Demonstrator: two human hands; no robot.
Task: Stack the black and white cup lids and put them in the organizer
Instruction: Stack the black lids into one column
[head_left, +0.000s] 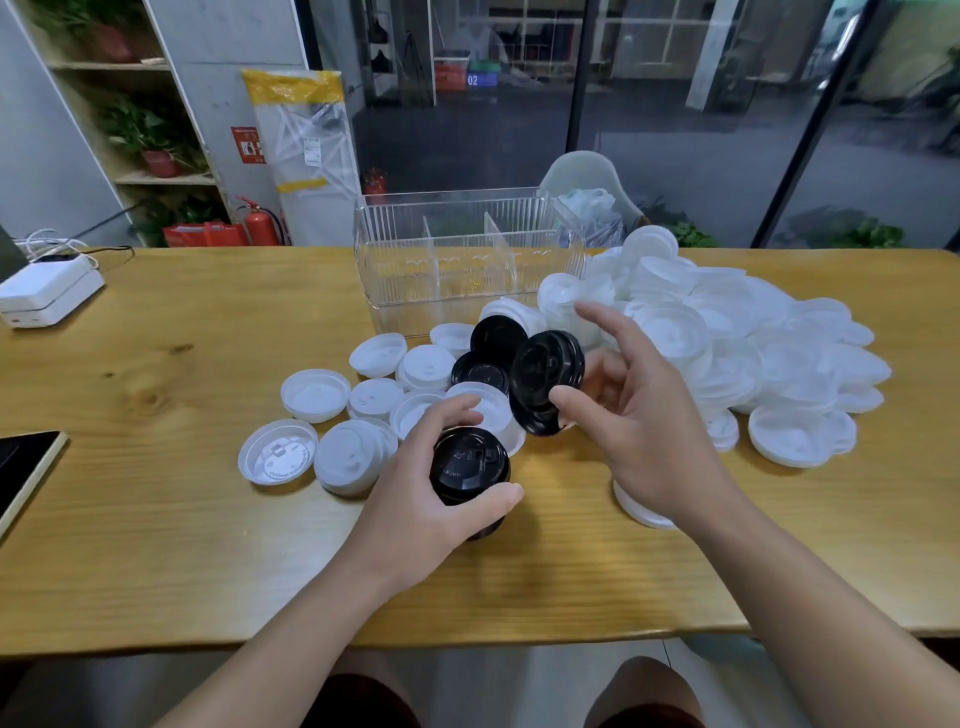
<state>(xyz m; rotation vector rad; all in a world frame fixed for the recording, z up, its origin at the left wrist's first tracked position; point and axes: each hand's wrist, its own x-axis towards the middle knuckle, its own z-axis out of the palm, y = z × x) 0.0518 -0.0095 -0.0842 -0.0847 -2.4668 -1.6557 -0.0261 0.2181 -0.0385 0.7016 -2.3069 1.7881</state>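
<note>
- Glass walls and a plant shelf stand behind a wooden tabletop (156, 519), on which the whole job is laid out.
- At the far edge, near the middle, a clear organizer (467, 260) is seen; its 3 compartments look empty, though the clear walls make this hard to confirm.
- A short black stack (470, 470) is gripped by the left hand (431, 499), fingers and thumb curled round its sides, near the middle of the tabletop.
- A tilted black lid (545, 379), possibly 2 nested, is held on edge at the thumb tip of the right hand (639, 415); the other fingers are spread loosely and the contact behind the lid is hidden.
- At least 2 more loose black lids (488, 358) are left lying just behind the hands, toward the organizer.
- About 10 scattered white lids (317, 392) are spread singly left of the hands, some upside down.
- A large white heap (727, 338) is piled toward the far right edge, unsorted.
- One white lid (639, 506) is partly hidden under the right wrist.
- Progress is judged as early: only the black stack has been started, nothing appears placed in the organizer, and nearly all white lids remain to be stacked.
- A white box (49, 296) with cables and a dark tablet (21, 462) lie at the left edge.
</note>
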